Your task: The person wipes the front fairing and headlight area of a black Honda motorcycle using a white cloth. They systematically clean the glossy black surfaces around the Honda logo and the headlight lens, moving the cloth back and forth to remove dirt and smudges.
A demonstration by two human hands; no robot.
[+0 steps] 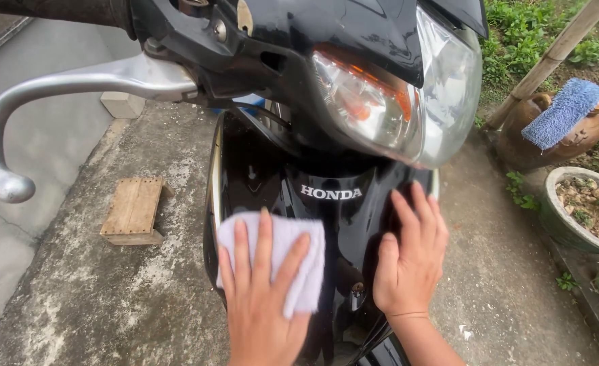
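Observation:
A black motorbike's glossy front panel (265,176) fills the middle of the head view, under its clear headlight (408,95). My left hand (262,291) lies flat with spread fingers on a white cloth (309,261), pressing it against the panel's lower left. My right hand (411,254) rests open and flat on the panel just right of the cloth, below the headlight, holding nothing.
A silver brake lever (55,95) juts out at upper left. A small wooden block (133,210) sits on the concrete ground. At right are a brown clay jar (550,146) with a blue mop pad (563,112) on it, a stone planter (580,210) and a bamboo pole (550,61).

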